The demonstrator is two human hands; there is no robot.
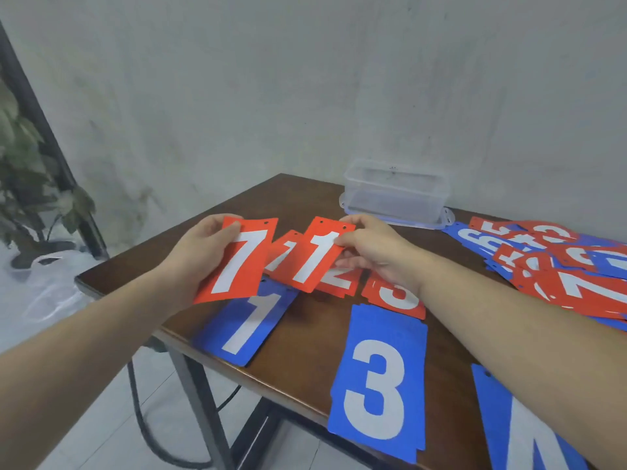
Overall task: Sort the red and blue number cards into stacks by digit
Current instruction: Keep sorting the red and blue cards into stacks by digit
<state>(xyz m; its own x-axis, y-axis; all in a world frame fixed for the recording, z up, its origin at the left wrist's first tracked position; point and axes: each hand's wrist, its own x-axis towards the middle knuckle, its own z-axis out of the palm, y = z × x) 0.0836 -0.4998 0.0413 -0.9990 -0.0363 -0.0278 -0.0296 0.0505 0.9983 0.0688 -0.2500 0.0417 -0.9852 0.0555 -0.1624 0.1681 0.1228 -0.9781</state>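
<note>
Holding a red 7 card [238, 261] in my left hand [200, 256], I have the thumb pressed on its upper left corner and the fingers curled behind it, so the card stands tilted above the table [305, 337]. My right hand [376, 252] pinches a red 1 card [314, 254] by its upper right edge, thumb on the face, fingers underneath. The two held cards sit side by side between my hands, close but not touching as far as I can tell.

Just behind the 1, between the hands, another red card [283, 249] peeks out; its digit is mostly hidden. Under my right hand lie a red 2 card [339, 281] and a red 3 card [397, 298], flat on the wood. Below my left hand rests a blue 1 card [246, 325], partly covered by the 7. Nearer to me, below the right wrist, lies a blue 3 stack [378, 385], and a further blue card [522, 432] shows under my right forearm. Beyond my right arm spreads an unsorted heap of red and blue cards [556, 262]. Past the right hand stands a clear plastic box [395, 193].
</note>
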